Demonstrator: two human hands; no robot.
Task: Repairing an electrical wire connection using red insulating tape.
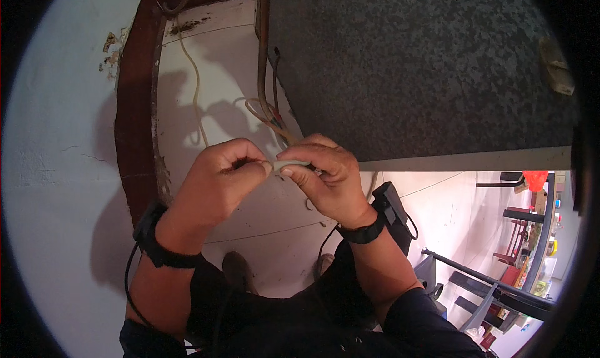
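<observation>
Noted first, across the upper right of the frame, a dark speckled slab (419, 70); cannot determine whether desk top or side panel. Noted along the left, a pale wall (62, 127) with a dark red band (134, 127) at its foot, then white floor tiles (275, 248) through the centre.

Found both forearms (384, 267) entering from the lower edge, angled inward to meet at mid-frame. Found right hand (331, 174) at centre, grip clamped on a pale green tube (290, 164) between thumb and forefinger. Found left hand (215, 180) just left of centre, thumb and forefinger close together at the tube's left end; cannot tell whether closed on that end or on some smaller piece.

Located the tube at frame centre, above the floor, just below a loop of tan hose (253, 108); cannot confirm any join between them. Judged to be at fine fingertip work on the tube's end. Judged to call next for a steady right hold and small, precise left fingertip movement.
</observation>
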